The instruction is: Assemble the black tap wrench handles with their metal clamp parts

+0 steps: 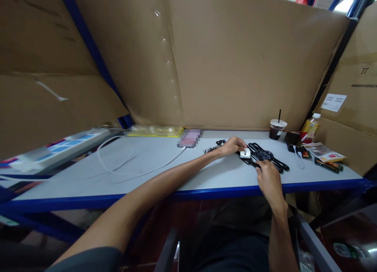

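My left hand reaches across the table with its fingers bent around the far end of a black-handled tool, at the edge of a small white block-like piece. My right hand pinches the near end of the black handle between thumb and fingers. The white piece sits on the tool between both hands; its exact kind is too small to make out. Just beyond and to the right lies a pile of similar black-handled tools. Left of my left hand are small metal parts, partly hidden by it.
A pink phone with a white cable lies left of centre, near yellow-edged clear plastic packaging. At right stand a lidded drink cup and a bottle, beside packets. Cardboard panels enclose the table.
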A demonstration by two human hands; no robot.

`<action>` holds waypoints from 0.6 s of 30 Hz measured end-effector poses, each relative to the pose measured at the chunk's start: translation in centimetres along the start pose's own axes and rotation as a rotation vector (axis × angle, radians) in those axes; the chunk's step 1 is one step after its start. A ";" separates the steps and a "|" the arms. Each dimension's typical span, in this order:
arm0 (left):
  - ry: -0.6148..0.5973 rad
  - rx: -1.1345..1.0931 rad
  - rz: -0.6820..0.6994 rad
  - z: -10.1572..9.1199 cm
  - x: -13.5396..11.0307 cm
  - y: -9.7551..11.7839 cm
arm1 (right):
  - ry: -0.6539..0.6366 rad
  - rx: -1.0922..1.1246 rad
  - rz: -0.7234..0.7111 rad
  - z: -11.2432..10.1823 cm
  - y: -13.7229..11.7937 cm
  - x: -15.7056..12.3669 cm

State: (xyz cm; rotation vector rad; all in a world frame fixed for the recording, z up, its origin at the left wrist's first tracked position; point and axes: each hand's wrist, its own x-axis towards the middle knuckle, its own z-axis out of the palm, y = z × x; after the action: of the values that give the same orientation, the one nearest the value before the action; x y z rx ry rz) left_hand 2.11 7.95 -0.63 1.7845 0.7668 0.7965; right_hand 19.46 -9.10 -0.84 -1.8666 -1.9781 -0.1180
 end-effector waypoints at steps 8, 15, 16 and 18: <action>-0.071 -0.024 -0.042 0.3 0.8 -0.3 | -0.019 0.036 0.002 -0.4 0.3 0.1; -0.115 -0.012 -0.034 0.7 0.4 0.1 | -0.009 0.067 -0.012 -0.2 0.7 0.2; -0.125 0.007 -0.032 0.6 0.3 0.1 | -0.009 0.069 -0.012 -0.2 0.7 0.2; -0.143 0.029 -0.030 0.4 0.4 0.2 | -0.008 0.066 -0.007 -0.2 0.7 0.2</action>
State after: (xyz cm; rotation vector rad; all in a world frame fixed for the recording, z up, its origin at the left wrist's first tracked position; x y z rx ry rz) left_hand 2.65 7.97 -0.45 1.8298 0.7122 0.6336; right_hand 20.22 -8.89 -0.72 -1.8211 -1.9703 -0.0464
